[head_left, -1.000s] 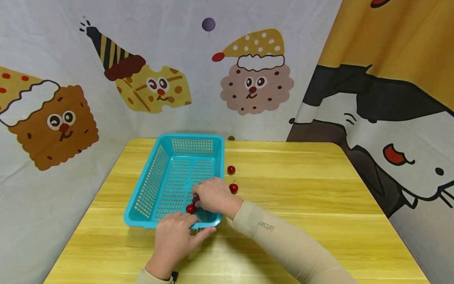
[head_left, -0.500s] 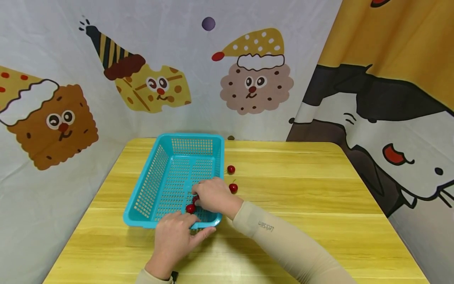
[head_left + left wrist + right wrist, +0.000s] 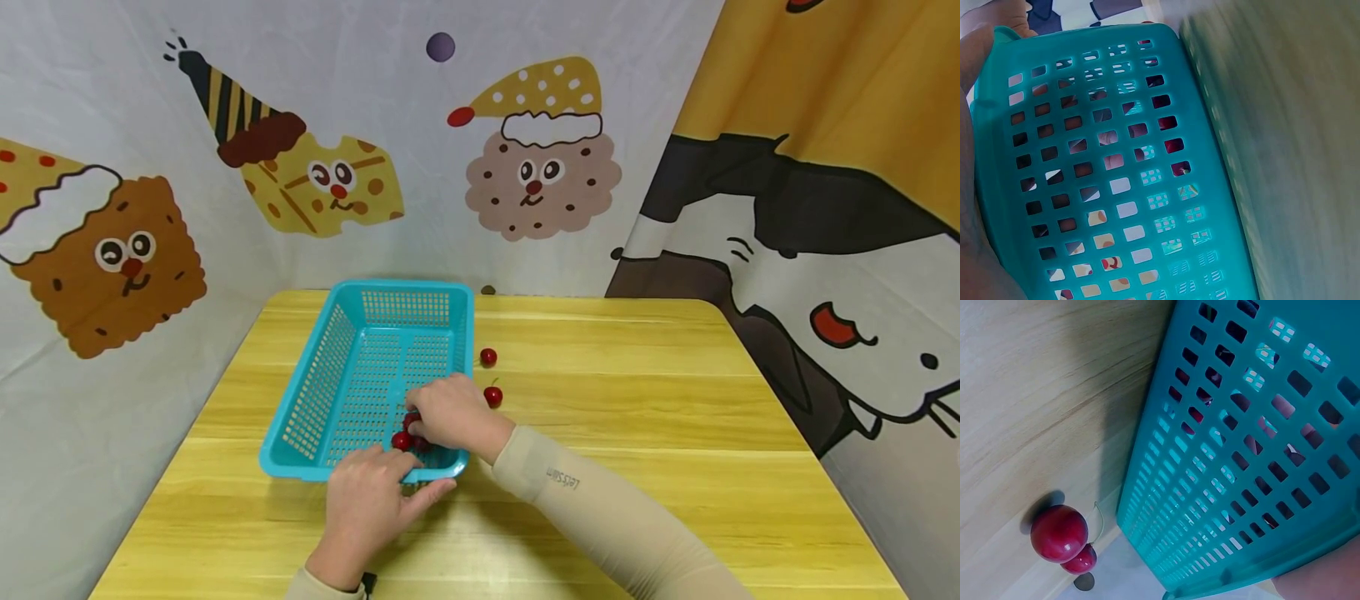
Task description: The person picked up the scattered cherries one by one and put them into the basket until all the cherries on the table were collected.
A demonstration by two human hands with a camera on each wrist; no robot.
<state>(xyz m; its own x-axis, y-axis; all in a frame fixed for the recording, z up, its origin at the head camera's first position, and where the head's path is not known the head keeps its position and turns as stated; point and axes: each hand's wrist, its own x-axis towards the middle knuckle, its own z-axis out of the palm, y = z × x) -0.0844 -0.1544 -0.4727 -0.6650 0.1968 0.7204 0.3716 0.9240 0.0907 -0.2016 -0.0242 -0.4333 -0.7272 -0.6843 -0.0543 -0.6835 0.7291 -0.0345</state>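
Observation:
A turquoise plastic basket (image 3: 296,437) with slotted walls stands on the table, a few dark red cherries (image 3: 401,442) inside its near right corner. My left hand (image 3: 367,500) grips the near rim, fingers over the edge and thumb along the outside. Reaching over the right wall, my right hand (image 3: 453,412) has its fingers curled down at a cherry (image 3: 412,422), which shows between fingertips and thumb; the palm hides the rest of the grip. Through the slots in the left wrist view, more red cherry (image 3: 1174,145) shows.
Two cherries lie on the wooden table (image 3: 600,400) just right of the basket: a farther cherry (image 3: 488,357) and a nearer cherry (image 3: 492,397) with its stem up. A cartoon-printed cloth (image 3: 420,250) hangs behind the table's far edge.
Another cherry has come into view below my right hand, and the cherry at its fingertips shows more. Both hands and the basket stay nearly in place.

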